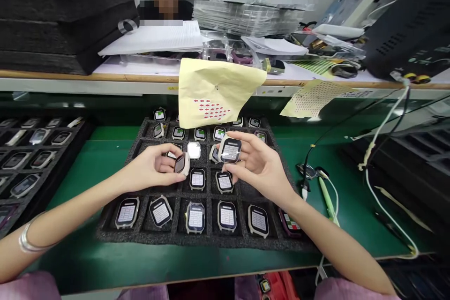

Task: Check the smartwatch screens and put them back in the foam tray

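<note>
My left hand (160,165) is closed around a pale smartwatch body (182,164), tilted so its dark face points sideways. Between the thumb and fingers of my right hand (255,157) is another smartwatch (231,150), its screen lit with a white grid. Both hands hover over a black foam tray (168,239) whose compartments hold several strapless watches. Most of those show lit grid screens, like the front watch (196,218); one watch (193,150) between my hands glows plain white. A purple-rimmed watch (291,222) lies partly behind my right forearm.
A second watch tray (24,164) stands at the left. Yellow paper (221,91) hangs from the shelf edge (140,85) over the tray's back. Cables (369,164) and a green pen-like tool (326,197) lie at the right. Two people sit beyond the stacked plastic trays (246,16).
</note>
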`<state>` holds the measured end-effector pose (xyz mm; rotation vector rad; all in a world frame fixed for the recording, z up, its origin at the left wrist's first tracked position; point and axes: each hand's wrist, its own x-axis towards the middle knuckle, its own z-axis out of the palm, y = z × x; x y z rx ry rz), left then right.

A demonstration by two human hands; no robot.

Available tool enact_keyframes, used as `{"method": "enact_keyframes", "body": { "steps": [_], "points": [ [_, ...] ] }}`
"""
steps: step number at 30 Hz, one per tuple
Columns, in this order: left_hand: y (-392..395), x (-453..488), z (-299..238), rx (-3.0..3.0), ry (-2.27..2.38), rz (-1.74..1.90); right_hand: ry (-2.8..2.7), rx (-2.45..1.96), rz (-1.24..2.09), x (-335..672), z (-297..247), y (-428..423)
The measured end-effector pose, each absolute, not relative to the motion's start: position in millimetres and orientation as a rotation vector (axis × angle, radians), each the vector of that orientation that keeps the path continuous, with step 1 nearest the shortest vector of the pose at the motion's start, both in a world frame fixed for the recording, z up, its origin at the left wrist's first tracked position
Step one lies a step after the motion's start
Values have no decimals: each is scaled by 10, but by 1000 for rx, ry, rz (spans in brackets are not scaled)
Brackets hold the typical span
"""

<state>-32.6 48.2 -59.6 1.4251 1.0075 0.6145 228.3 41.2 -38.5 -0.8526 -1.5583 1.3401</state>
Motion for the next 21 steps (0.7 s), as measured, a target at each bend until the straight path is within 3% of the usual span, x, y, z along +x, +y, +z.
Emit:
{"method": "enact_keyframes", "body": {
  "steps": [5,11,21],
  "points": [
    [540,-42,-465,1106,853,848,-1491,-890,1281,2332,-490,395],
    [497,174,-429,985,806,797,-1452,-1020,1136,2367,-547,408],
    [452,230,-577,869,658,883,-1489,-937,1211,2428,-642,396]
  ]
}}
